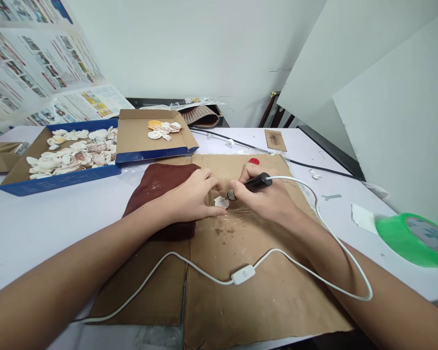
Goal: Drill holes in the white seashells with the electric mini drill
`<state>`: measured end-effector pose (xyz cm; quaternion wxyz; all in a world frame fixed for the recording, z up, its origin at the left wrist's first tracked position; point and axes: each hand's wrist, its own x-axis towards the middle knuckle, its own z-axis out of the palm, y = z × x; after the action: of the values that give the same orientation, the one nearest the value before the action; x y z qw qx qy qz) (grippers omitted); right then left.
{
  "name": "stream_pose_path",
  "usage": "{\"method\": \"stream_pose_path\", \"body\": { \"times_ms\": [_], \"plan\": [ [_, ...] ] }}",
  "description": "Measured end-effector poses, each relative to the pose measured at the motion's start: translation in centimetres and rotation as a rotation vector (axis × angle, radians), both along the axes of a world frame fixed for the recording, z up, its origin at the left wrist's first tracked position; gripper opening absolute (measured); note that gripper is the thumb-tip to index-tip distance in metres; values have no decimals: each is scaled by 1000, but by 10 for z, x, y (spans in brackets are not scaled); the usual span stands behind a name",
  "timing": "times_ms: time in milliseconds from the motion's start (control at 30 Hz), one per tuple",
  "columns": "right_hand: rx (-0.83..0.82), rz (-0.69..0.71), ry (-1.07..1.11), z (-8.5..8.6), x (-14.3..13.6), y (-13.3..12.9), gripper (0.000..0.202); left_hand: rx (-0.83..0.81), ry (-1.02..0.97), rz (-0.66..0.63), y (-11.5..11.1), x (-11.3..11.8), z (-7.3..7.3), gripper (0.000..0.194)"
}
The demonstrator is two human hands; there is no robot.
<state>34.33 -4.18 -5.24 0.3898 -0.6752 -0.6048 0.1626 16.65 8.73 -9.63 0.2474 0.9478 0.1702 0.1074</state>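
Observation:
My left hand (197,192) pinches a small white seashell (222,202) against the cardboard sheet (255,272), thumb at its near edge and fingers curled on the far side. In my right hand (264,197) is a slim black mini electric drill (257,182), gripped like a pen and slanting down to the left. Its tip end sits right beside the shell's right edge; I cannot tell whether they touch. A white cord (336,228) runs from its back end to an inline switch (243,274). Below my left wrist lies a dark red-brown cloth (156,187).
A blue box (58,176) full of seashells stands at the left, its lid (135,131) bearing several more. On the right are a small wrench (331,197) and a green tape roll (397,240). A red round object (254,161) and a scorched-looking board (275,140) lie behind my hands.

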Motion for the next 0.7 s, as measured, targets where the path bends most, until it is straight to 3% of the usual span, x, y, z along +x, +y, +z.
{"method": "stream_pose_path", "body": {
  "times_ms": [100,267,433,567,700],
  "plan": [
    [7,15,-6,0,-1,0,32,-6,18,-17,13,-5,6,51],
    [11,28,-24,1,-3,1,32,23,27,-18,30,-14,19,25],
    [23,6,-4,-3,-1,2,33,90,145,-16,13,-8,26,39],
    [48,-6,15,-6,0,3,34,108,186,-27,2,2,25,26],
    [64,25,35,-7,-1,4,33,97,127,-89,6,1,22,21]
  ]
}}
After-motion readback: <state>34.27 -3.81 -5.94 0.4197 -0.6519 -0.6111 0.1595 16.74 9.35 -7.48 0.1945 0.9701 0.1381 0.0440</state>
